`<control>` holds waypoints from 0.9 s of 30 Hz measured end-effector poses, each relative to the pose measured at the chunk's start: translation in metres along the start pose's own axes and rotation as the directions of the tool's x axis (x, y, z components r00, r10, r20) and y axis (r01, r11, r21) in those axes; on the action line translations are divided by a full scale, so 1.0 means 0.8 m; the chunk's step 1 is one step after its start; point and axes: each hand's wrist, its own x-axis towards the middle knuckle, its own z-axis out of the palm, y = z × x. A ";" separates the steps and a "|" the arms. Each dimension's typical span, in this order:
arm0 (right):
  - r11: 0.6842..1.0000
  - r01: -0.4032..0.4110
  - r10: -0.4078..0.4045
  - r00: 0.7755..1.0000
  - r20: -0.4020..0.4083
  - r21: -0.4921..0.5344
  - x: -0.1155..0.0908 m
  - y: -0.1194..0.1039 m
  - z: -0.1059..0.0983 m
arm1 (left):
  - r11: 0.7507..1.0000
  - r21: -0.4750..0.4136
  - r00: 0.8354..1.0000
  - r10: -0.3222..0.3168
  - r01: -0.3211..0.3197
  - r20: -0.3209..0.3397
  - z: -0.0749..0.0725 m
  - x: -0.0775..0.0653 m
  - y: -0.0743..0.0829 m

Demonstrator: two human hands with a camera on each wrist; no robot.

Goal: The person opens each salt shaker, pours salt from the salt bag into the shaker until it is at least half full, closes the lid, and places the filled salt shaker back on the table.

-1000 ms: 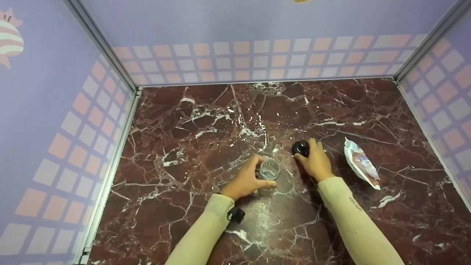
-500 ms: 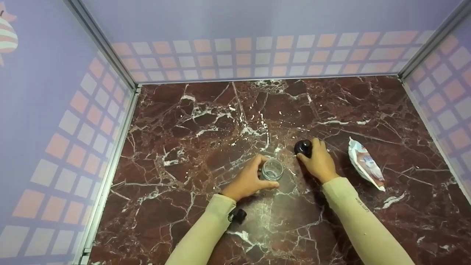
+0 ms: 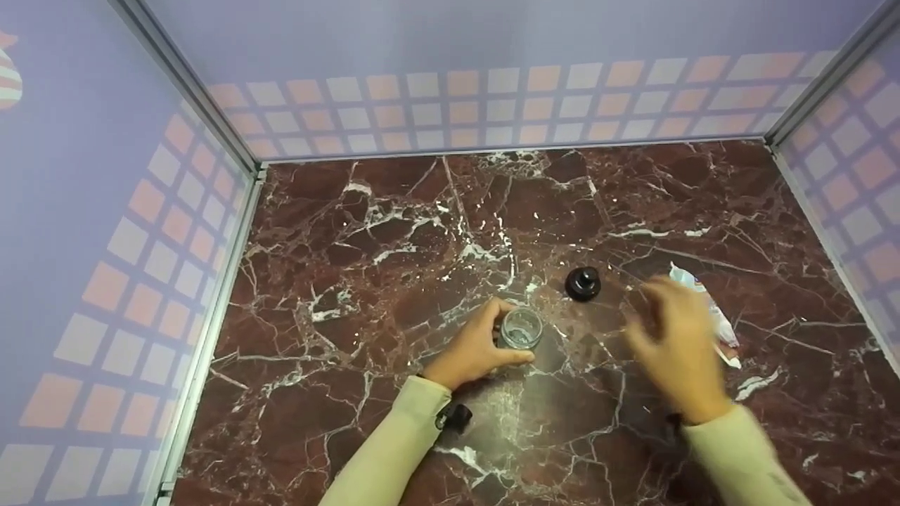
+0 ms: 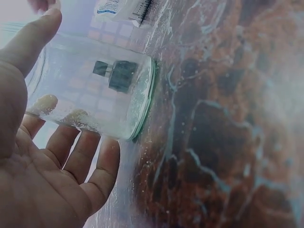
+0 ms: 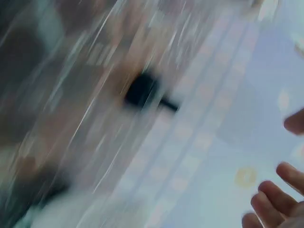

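Note:
My left hand (image 3: 471, 344) holds a clear glass jar (image 3: 522, 327) upright on the table, thumb on the near side and fingers behind. Small bits cling inside near its bottom in the left wrist view. To the jar's right stands a black lid-like piece with a narrow knob (image 3: 583, 284), which nothing touches. It shows through the glass in the left wrist view and blurred in the right wrist view. My right hand (image 3: 678, 337), blurred by motion, has its fingers apart with nothing in them. It partly hides a white and brown plastic packet (image 3: 724, 327); contact cannot be made out.
White flecks (image 3: 503, 242) are scattered over the dark red marbled tabletop (image 3: 394, 309) beyond the jar. Purple panels with pink and white squares (image 3: 464, 109) enclose the back and both sides. A black device (image 3: 453, 419) sits at my left wrist.
My right hand has let go of the black knobbed piece and moved right and nearer to me, in front of the packet. The left hand keeps its hold on the jar.

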 end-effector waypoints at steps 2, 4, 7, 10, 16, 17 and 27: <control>0.997 -0.067 0.066 0.997 -0.041 -0.037 -0.008 0.022 -0.018 | 1.000 0.003 1.000 0.005 -0.005 -0.001 0.001 -0.002 0.000; 0.988 -0.127 0.125 0.992 -0.030 -0.082 -0.019 0.042 -0.030 | 1.000 -0.002 1.000 0.010 -0.010 -0.001 0.002 -0.003 -0.001; 0.976 -0.186 0.190 0.981 0.032 -0.112 -0.036 0.063 -0.034 | 1.000 -0.019 1.000 0.009 -0.009 -0.009 0.002 -0.005 -0.003; 0.968 -0.225 0.233 0.970 0.063 -0.111 -0.044 0.080 -0.034 | 0.999 -0.039 1.000 0.010 -0.010 -0.017 0.002 -0.004 -0.002; 0.951 -0.287 0.293 0.955 0.047 -0.111 -0.052 0.101 -0.033 | 0.999 -0.053 1.000 0.011 -0.011 -0.007 0.005 0.002 0.001; 0.951 -0.290 0.295 0.955 0.038 -0.113 -0.053 0.103 -0.034 | 0.998 -0.056 1.000 0.008 -0.008 -0.008 0.006 0.002 0.001; 0.968 -0.251 0.250 0.947 -0.203 0.024 -0.065 0.104 -0.031 | 0.996 -0.084 0.999 0.010 -0.013 -0.039 0.008 -0.005 0.001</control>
